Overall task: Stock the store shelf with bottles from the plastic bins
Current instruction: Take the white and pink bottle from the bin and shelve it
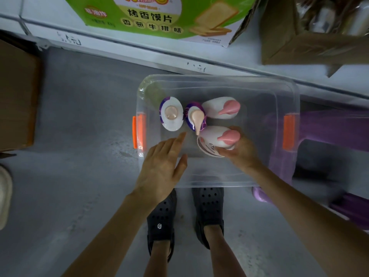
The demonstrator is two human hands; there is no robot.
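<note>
Below the shelf (pixel 139 50), a clear bin (pixel 219 77) on the floor (pixel 79 116) holds four bottles (pixel 171 116). The right hand (pixel 242 150) grips the nearest bottle (pixel 215 138); the left hand (pixel 161 162) hovers empty, fingers straight. Next, I think: lift it out.

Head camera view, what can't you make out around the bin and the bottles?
All in the head view:
Label of the held white bottle: print too small, partly covered by the right hand.
Top of the green carton: cut off by the upper edge.
Contents of the brown box: blurred and dim, cut off at the corner.
Part of the purple stool: behind the hazy wall of the clear bin.
</note>
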